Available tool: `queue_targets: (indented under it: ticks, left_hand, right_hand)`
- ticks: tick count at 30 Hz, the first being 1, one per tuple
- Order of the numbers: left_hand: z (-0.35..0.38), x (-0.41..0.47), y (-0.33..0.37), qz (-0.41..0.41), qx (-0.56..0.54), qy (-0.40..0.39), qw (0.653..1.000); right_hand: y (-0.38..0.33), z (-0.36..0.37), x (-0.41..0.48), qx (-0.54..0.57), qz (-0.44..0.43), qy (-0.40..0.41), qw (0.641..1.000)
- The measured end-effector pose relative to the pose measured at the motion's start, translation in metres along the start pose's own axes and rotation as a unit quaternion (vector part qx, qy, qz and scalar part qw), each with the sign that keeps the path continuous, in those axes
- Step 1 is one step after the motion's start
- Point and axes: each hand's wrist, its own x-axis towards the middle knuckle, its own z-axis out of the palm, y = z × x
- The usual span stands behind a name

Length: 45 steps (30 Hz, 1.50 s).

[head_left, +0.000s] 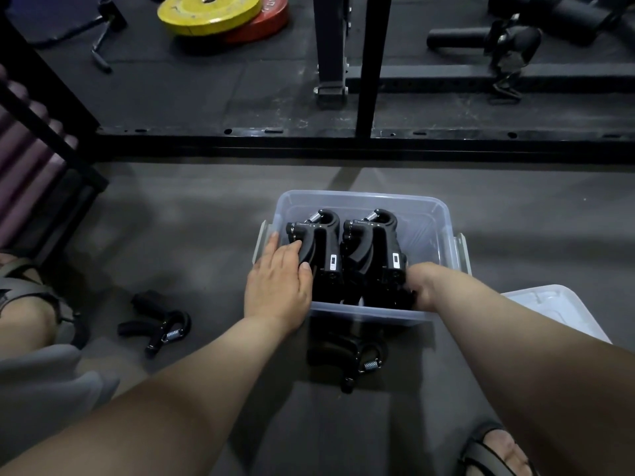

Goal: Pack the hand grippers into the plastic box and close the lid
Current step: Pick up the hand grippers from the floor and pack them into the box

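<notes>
We get one view only: wide-angle head camera, looking forward and down at floor (171,214), close above plastic box (360,195); rack frame (343,146) farther off, along top.

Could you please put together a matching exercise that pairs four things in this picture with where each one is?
Things
1. yellow round weight plate
2. translucent plastic lid
3. left hand
4. loose black hand gripper with a steel spring

Places
A. on the floor, right of the clear plastic box
B. resting on a black hand gripper packed inside the box
C. lying on a red round weight plate
D. on the floor, left of the box

Pairs: 1-C, 2-A, 3-B, 4-D
</notes>
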Motion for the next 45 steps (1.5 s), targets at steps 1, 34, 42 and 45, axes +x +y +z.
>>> queue_targets:
  ticks: [1,34,42,45]
  left_hand:
    - [0.000,0.000,0.000,0.000,0.001,0.000,1.000]
    - [-0.005,-0.002,0.004,-0.017,-0.026,-0.006,1.000]
    - [-0.002,-0.002,0.000,-0.009,-0.025,0.001,1.000]
    - [-0.003,-0.002,0.000,-0.011,-0.031,0.006,0.999]
  right_hand:
    - [0.000,0.000,0.003,-0.016,-0.001,-0.002,1.000]
    - [-0.024,-0.004,-0.064,-0.047,-0.010,-0.031,0.998]
    - [-0.055,0.030,-0.072,-0.139,-0.140,0.098,0.975]
    - [-0.050,0.042,-0.082,-0.269,-0.255,0.167,0.914]
